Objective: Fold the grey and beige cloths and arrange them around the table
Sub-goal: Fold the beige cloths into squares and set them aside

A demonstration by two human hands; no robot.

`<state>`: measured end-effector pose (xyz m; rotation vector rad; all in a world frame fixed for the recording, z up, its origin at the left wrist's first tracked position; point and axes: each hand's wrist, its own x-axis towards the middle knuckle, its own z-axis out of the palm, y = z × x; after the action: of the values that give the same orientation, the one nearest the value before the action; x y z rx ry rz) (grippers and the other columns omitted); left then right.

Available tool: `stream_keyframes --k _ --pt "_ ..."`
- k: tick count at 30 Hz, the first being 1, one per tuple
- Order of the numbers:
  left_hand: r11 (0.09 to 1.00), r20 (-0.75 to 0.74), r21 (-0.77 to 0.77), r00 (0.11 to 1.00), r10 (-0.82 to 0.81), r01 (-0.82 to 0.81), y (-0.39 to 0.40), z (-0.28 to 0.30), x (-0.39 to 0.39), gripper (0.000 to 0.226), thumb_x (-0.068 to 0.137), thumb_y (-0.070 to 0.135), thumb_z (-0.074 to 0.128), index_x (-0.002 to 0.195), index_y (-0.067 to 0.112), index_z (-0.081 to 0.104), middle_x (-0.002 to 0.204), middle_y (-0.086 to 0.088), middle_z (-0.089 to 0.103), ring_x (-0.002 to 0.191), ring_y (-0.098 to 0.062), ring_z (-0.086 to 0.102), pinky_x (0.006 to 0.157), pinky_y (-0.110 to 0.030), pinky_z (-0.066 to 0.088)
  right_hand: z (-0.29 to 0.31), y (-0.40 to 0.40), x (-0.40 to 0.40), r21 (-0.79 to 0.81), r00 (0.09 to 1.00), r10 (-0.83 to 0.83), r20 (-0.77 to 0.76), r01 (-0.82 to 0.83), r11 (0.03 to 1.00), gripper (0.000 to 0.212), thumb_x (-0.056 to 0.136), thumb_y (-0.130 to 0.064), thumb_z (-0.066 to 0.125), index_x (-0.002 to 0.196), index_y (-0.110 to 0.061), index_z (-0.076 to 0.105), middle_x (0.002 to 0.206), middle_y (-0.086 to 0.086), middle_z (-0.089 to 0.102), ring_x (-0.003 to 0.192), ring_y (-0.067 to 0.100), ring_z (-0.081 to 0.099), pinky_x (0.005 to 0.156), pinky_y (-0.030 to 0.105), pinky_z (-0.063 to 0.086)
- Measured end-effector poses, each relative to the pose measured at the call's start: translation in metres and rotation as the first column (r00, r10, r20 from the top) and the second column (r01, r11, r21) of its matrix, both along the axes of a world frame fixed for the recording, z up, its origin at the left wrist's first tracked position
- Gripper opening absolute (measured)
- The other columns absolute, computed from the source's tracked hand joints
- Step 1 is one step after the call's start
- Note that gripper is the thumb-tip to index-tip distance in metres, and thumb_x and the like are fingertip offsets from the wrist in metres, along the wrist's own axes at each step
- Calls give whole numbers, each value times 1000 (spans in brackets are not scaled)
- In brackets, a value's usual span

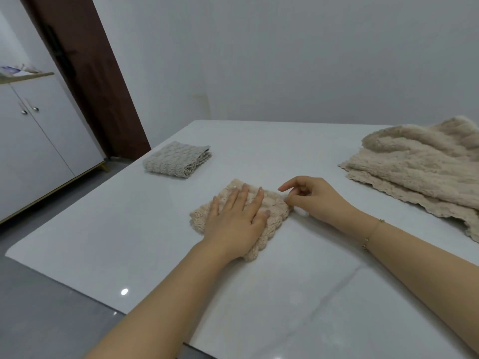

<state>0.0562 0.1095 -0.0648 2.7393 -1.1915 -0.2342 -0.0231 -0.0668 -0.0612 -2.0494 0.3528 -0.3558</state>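
A folded grey cloth [178, 159] lies near the far left edge of the white table [108, 229]. Nearer the middle, the left hand [237, 218] presses flat, fingers straight, on a folded beige cloth [272, 211] (small, squarish), while the right hand [311, 196] pinches its right corner. A loose pile of beige cloths [420, 164] sits at the far right.

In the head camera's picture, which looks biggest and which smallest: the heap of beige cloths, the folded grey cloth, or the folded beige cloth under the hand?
1. Heap of beige cloths, clearly the largest, though partly cut off by the picture's edge.
2 and 3. Folded beige cloth and folded grey cloth look alike; the beige one lies nearer the camera and partly under the left hand, so no ranking.
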Motion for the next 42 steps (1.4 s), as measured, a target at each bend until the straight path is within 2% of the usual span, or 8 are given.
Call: stream_keyframes --k 4,7,13,18,22,32,36,42 --pt "902 -333 -415 943 -26 -121 14 21 9 56 98 46 37 149 38 16 145 14 37 131 -7 35 111 -32 23 8 -8 -13 42 998 -55 -6 56 998 13 88 -18 60 96 -21 70 96 1 72 83 14 63 73 22 44" --pt "684 -198 -678 963 183 -269 40 38 19 41 97 38 45 136 28 45 128 7 56 112 -9 51 95 -31 41 14 -13 -16 -38 998 -22 -52 20 999 12 89 -23 60 95 -20 71 98 1 72 88 16 64 84 28 47" --pt "857 -209 -136 860 466 -498 71 43 45 52 87 62 47 85 12 59 88 -4 62 78 -19 53 66 -30 36 27 -3 -2 -143 986 72 -151 -94 985 16 89 -27 60 101 -22 69 94 -14 65 95 11 59 77 18 44" --pt "879 -367 -169 856 365 -447 72 31 45 50 75 56 69 71 15 39 69 -2 38 61 -15 37 57 -30 23 28 6 14 -141 975 124 -185 -151 978 26 86 -37 65 107 -24 66 103 -12 65 95 5 59 75 14 42" --pt "854 -490 -331 846 208 -401 66 34 47 36 78 37 74 79 11 50 71 -3 52 61 -14 47 54 -23 35 35 -1 26 -134 939 204 -278 -248 959 44 83 -43 67 124 -30 55 119 -14 57 109 5 53 89 20 41" --pt "491 -734 -672 587 -342 -554 20 37 76 35 79 3 69 108 17 57 97 -7 69 81 -18 68 68 -30 57 19 -31 61 581 914 389 -118 -254 773 74 78 -23 76 139 -7 39 134 9 57 119 24 58 107 40 41" --pt "368 -755 -646 490 -436 -668 -21 29 94 39 80 1 67 114 18 59 101 -9 71 85 -23 70 70 -35 59 14 -41 66 636 976 213 36 -186 749 32 81 -5 68 111 4 62 114 19 67 99 29 67 92 35 53" --pt "300 -730 -552 277 -625 -778 -85 9 130 48 79 1 64 122 21 57 116 -9 68 102 -24 67 80 -40 58 4 -68 88 701 985 -109 132 -15 713 51 77 -10 74 121 -2 50 118 20 64 91 29 70 73 38 59"
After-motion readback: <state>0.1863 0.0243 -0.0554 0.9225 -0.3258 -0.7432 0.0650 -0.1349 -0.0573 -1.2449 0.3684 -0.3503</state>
